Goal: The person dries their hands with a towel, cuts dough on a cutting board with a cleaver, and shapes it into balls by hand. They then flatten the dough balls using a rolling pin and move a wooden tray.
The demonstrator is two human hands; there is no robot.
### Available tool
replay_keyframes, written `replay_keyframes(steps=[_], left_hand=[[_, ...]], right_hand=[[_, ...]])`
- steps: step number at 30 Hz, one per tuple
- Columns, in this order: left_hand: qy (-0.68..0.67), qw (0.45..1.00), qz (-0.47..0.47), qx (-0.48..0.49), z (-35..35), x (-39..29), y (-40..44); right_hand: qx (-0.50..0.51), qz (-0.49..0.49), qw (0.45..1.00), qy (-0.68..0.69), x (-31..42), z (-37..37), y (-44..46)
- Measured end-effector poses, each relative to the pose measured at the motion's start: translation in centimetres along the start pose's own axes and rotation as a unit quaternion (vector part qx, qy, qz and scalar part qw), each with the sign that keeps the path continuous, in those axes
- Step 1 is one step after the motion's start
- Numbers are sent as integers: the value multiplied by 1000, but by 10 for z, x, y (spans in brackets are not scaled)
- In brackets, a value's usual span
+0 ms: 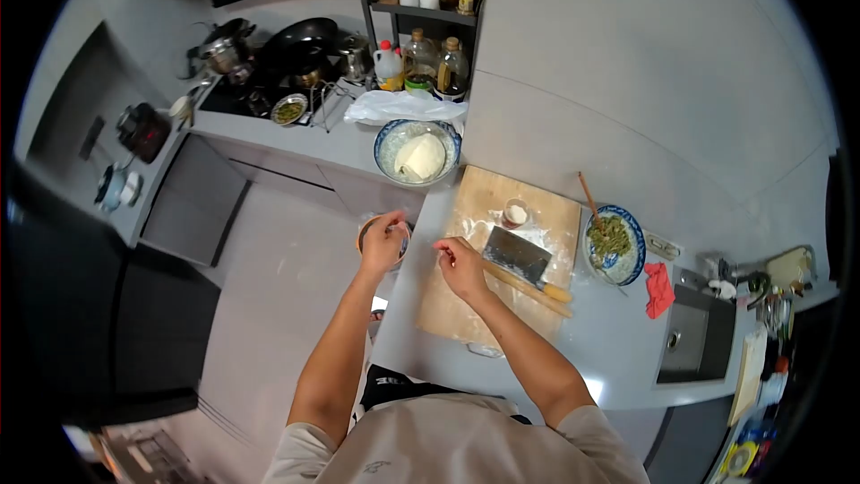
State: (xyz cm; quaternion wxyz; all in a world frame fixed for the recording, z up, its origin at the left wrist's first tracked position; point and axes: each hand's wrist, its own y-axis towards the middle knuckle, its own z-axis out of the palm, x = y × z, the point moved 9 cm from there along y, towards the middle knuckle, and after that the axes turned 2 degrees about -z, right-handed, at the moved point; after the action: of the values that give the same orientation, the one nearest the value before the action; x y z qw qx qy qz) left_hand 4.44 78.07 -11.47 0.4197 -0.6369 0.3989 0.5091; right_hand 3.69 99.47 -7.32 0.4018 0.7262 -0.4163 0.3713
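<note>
My left hand (383, 244) is over a round bin (363, 231) beside the counter's front edge, its fingers apart with nothing visible in them. Above the board's left edge is my right hand (461, 267), fingers curled together; anything inside them is too small to make out. Right of that hand a cleaver (517, 256) with a wooden handle lies on the floury wooden board (448, 309). A rolling pin (528, 289) rests alongside it. Behind the cleaver stands a small cup of flour (515, 213).
A blue-patterned bowl (383, 145) holds dough (420, 158) behind the board. To the right are a bowl (634, 255) of green filling (610, 237) with chopsticks (588, 190), a red cloth (658, 290) and a sink (685, 341). A stove (224, 100) with pans is at the far left.
</note>
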Motion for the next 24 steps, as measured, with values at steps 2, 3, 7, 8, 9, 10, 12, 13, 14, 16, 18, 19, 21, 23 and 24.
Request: replay_keyframes(steps=[2, 3, 7, 8, 9, 10, 12, 13, 14, 16, 18, 19, 21, 23, 24], left_hand=[[44, 998, 48, -5, -12, 20, 51], [38, 998, 36, 22, -10, 22, 65], [51, 987, 37, 147, 45, 9, 90], [32, 983, 35, 176, 63, 12, 88], [14, 979, 34, 200, 79, 12, 85], [36, 974, 14, 223, 94, 15, 80], [39, 965, 11, 260, 129, 21, 63], [45, 960, 8, 278, 147, 29, 53], [42, 954, -1, 296, 162, 33, 41], [76, 942, 43, 325, 188, 34, 19], [139, 925, 89, 342, 207, 28, -3], [144, 924, 85, 345, 213, 28, -13], [197, 920, 119, 318, 221, 26, -25], [193, 923, 129, 305, 228, 30, -31], [184, 929, 138, 290, 229, 30, -33]], right_hand=[[-28, 27, 999, -32, -22, 34, 23], [-40, 51, 997, -46, -27, 46, 28], [-81, 125, 987, -56, -35, 52, 23], [-108, 136, 983, -67, -39, 41, 14], [-133, 145, 977, -76, -41, 29, 5], [-146, 171, 968, -106, -48, 11, -9], [-186, 197, 950, -152, -60, -33, -36], [-192, 218, 936, -198, -68, -57, -54], [-213, 188, 919, -273, -71, -83, -69], [-210, 191, 878, -384, -80, -130, -94], [-189, 231, 858, -418, -94, -162, -110], [-180, 220, 842, -459, -92, -173, -114], [-171, 213, 826, -493, -93, -187, -117], [-114, 180, 841, -498, -97, -191, -105], [-90, 149, 844, -508, -107, -190, -103]])
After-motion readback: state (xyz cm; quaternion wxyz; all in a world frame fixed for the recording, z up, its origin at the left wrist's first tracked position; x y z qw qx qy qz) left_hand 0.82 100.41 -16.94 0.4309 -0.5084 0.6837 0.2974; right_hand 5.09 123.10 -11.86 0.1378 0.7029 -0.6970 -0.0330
